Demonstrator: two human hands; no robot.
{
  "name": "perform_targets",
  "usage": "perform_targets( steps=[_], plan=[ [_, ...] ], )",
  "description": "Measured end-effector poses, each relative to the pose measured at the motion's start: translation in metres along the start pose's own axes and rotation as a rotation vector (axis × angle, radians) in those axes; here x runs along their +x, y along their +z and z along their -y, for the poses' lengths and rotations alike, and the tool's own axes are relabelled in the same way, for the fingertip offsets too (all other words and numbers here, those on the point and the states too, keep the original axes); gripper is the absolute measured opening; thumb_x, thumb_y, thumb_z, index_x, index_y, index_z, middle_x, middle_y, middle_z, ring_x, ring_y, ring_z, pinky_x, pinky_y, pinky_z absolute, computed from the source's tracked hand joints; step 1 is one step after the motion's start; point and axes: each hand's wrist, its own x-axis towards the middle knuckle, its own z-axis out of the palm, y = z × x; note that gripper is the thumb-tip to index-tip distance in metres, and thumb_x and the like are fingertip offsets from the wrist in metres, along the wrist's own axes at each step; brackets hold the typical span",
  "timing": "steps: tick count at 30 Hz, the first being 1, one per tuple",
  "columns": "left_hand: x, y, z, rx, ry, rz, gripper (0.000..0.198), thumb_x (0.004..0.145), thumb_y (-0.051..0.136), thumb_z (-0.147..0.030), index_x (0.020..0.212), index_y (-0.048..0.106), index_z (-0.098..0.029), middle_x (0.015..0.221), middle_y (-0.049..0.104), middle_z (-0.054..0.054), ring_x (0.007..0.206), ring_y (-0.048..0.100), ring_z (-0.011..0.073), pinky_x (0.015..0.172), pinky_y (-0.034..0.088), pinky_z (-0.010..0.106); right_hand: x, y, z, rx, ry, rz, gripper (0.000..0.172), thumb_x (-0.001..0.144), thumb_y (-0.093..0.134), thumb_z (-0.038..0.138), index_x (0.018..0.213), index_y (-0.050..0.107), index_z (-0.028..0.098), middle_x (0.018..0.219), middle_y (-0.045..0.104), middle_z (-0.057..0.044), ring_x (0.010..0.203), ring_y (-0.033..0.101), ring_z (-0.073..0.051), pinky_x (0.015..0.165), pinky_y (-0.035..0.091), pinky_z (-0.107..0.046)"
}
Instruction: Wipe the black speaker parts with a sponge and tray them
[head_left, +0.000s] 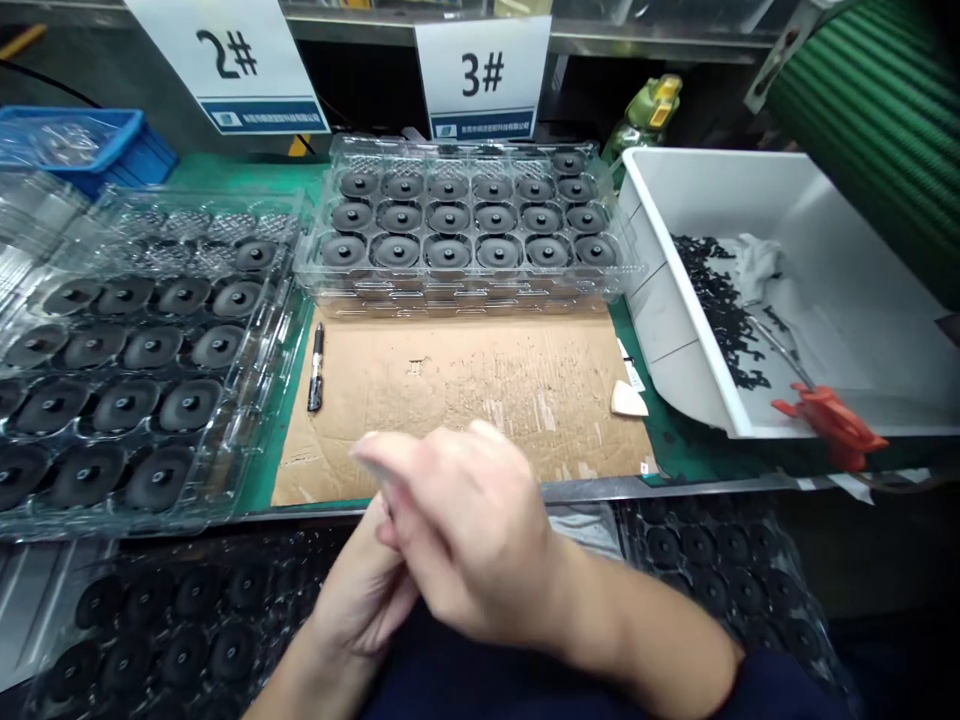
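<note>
My right hand (472, 540) lies across my left hand (360, 600) at the bottom centre, just in front of the bench edge. Its fingers curl over the left hand's fingers, and motion blur smears the fingertips. Most of the left hand is hidden, so I cannot tell whether either hand holds anything. Beyond them a brown cardboard sheet (465, 390) lies on the green mat. A black pen (316, 368) rests at the sheet's left edge.
A clear tray (480, 300) of black round parts stands behind the cardboard, and a larger one (262, 400) sits at the left. A white bin (660, 310) at the right holds small black pieces (720, 310), with a red-handled tool (829, 420) on its rim. More trays (187, 620) lie below the bench edge.
</note>
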Motion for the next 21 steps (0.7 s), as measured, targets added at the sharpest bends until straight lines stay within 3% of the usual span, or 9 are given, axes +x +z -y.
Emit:
perform_targets(
  steps=[3, 6, 8, 11, 14, 17, 21],
  plan=[
    [-0.002, -0.004, -0.005, 0.000, 0.003, 0.026, 0.043, 0.071, 0.070, -0.032, 0.113, 0.060, -0.030, 0.114, 0.063, -0.002, 0.111, 0.054, 0.0216, 0.094, 0.045, 0.026, -0.010, -0.007, -0.001, 0.091, -0.050, 0.083, 0.029, 0.085, 0.041, 0.011, 0.111, 0.053, 0.009, 0.082, 0.061, -0.005, 0.073, 0.053, -0.014, 0.067, 0.038, -0.030],
    [0.001, -0.012, -0.006, -0.041, 0.016, 0.069, 0.051, 0.066, 0.072, -0.036, 0.115, 0.059, -0.028, 0.116, 0.062, 0.002, 0.109, 0.056, 0.0201, 0.092, 0.046, 0.024, -0.022, -0.021, -0.008, 0.073, 0.094, 0.128, 0.027, 0.085, 0.044, 0.010, 0.110, 0.054, 0.014, 0.086, 0.062, -0.003, 0.070, 0.052, -0.012, 0.064, 0.036, -0.028],
    [0.004, -0.014, -0.005, -0.092, 0.049, 0.090, 0.050, 0.068, 0.069, -0.038, 0.116, 0.058, -0.028, 0.118, 0.061, 0.003, 0.112, 0.054, 0.0193, 0.093, 0.045, 0.024, -0.027, -0.027, -0.015, 0.109, 0.227, 0.067, 0.027, 0.087, 0.046, 0.013, 0.112, 0.054, 0.018, 0.096, 0.062, -0.002, 0.076, 0.054, -0.011, 0.068, 0.038, -0.027],
    [0.007, -0.009, -0.005, -0.138, 0.061, 0.149, 0.049, 0.070, 0.068, -0.038, 0.117, 0.058, -0.028, 0.121, 0.059, 0.004, 0.113, 0.053, 0.0233, 0.095, 0.045, 0.030, -0.031, -0.027, -0.024, 0.289, 0.403, -0.132, 0.025, 0.088, 0.050, 0.019, 0.112, 0.056, 0.025, 0.107, 0.060, 0.001, 0.094, 0.056, -0.012, 0.079, 0.043, -0.022],
    [0.005, -0.005, -0.010, -0.150, 0.006, 0.164, 0.050, 0.067, 0.070, -0.038, 0.115, 0.059, -0.030, 0.121, 0.059, 0.002, 0.112, 0.054, 0.0241, 0.096, 0.044, 0.029, -0.038, -0.019, -0.033, 0.471, 0.536, -0.275, 0.023, 0.088, 0.052, 0.024, 0.110, 0.058, 0.028, 0.108, 0.061, 0.001, 0.092, 0.058, -0.012, 0.073, 0.048, -0.019],
    [0.003, -0.005, -0.012, -0.166, -0.019, 0.149, 0.051, 0.065, 0.071, -0.039, 0.114, 0.059, -0.030, 0.121, 0.059, 0.000, 0.112, 0.054, 0.0231, 0.095, 0.045, 0.028, -0.050, -0.012, -0.042, 0.573, 0.653, -0.288, 0.024, 0.088, 0.053, 0.028, 0.110, 0.059, 0.025, 0.105, 0.061, -0.002, 0.087, 0.059, -0.014, 0.068, 0.049, -0.020],
    [0.004, -0.007, -0.010, -0.183, -0.031, 0.166, 0.051, 0.067, 0.070, -0.037, 0.116, 0.058, -0.029, 0.123, 0.058, 0.001, 0.113, 0.053, 0.0237, 0.095, 0.046, 0.029, -0.060, -0.010, -0.048, 0.598, 0.740, -0.249, 0.026, 0.086, 0.055, 0.032, 0.110, 0.060, 0.023, 0.104, 0.061, -0.004, 0.089, 0.059, -0.015, 0.074, 0.050, -0.022]
  ],
)
